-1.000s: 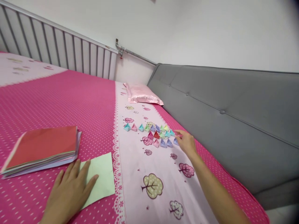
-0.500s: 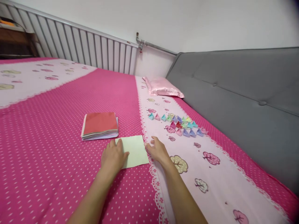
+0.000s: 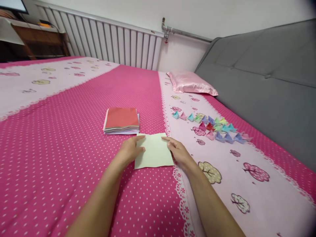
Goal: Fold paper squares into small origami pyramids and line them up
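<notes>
A pale green square sheet of paper [image 3: 154, 153] lies between my hands on the pink dotted bedspread, its edges slightly wavy. My left hand [image 3: 129, 149] grips its left side, index finger and thumb showing over the paper. At the right side, my right hand [image 3: 179, 151] holds the sheet near the upper corner, index finger reaching over it. The other fingers of both hands are mostly hidden. Just beyond my left hand sits a stack of coloured paper [image 3: 121, 118] with a red sheet on top.
Several small folded paper pieces [image 3: 218, 128] in mixed colours stand in rows on the bedspread [image 3: 138, 204] to the right. Farther back lies a pink pillow [image 3: 191, 82], beside a grey headboard [image 3: 271, 62]. A white radiator [image 3: 111, 38] runs along the wall.
My left hand has shifted to the sheet's left edge, and my right hand has come onto its right side. The view has turned left, so everything appears farther right.
</notes>
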The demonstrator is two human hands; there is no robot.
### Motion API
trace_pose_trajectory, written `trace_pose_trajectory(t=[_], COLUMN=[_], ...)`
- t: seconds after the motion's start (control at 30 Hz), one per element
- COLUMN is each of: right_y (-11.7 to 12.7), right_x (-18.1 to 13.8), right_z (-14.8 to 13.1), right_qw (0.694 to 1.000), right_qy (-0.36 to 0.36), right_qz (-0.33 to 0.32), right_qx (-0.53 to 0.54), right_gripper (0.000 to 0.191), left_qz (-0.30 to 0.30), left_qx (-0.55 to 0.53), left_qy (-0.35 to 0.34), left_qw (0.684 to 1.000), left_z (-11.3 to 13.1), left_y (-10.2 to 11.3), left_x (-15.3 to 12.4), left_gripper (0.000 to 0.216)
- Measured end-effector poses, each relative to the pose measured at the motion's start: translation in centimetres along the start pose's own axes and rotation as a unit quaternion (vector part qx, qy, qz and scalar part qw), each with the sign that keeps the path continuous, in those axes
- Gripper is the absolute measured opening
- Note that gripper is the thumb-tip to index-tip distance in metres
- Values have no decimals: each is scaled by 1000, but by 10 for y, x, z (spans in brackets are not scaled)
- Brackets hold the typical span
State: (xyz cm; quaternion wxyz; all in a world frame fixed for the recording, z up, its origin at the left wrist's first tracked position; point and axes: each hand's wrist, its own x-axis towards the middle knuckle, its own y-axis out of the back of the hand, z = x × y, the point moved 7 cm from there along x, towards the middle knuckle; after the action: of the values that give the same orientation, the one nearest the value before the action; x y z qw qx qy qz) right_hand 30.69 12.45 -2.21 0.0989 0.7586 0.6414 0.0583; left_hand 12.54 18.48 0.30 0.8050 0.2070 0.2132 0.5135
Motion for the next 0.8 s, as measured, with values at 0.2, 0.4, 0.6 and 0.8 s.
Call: trace_pose_trajectory(t=[0.2, 0.4, 0.6, 0.8], right_y=[-1, 5, 2, 4], right_x=[-6, -4, -1, 1], right_z=[2, 2, -4, -4], right_qw=[971, 963, 966, 969], right_qy=[-85, -64, -28, -29], right_qz=[-139, -144, -126, -106], right_qx=[176, 219, 222, 223], right_gripper=[46, 44, 32, 29], left_qz=[-94, -128, -99, -79], left_qx=[-211, -288, -325, -348], left_qy=[65, 76, 89, 110], left_qw=[971, 946, 936, 928], left_z=[0, 3, 7, 10], left_y=[-15, -24, -22, -18], left_x=[-4, -6, -7, -11], left_gripper=[48, 42, 46, 44])
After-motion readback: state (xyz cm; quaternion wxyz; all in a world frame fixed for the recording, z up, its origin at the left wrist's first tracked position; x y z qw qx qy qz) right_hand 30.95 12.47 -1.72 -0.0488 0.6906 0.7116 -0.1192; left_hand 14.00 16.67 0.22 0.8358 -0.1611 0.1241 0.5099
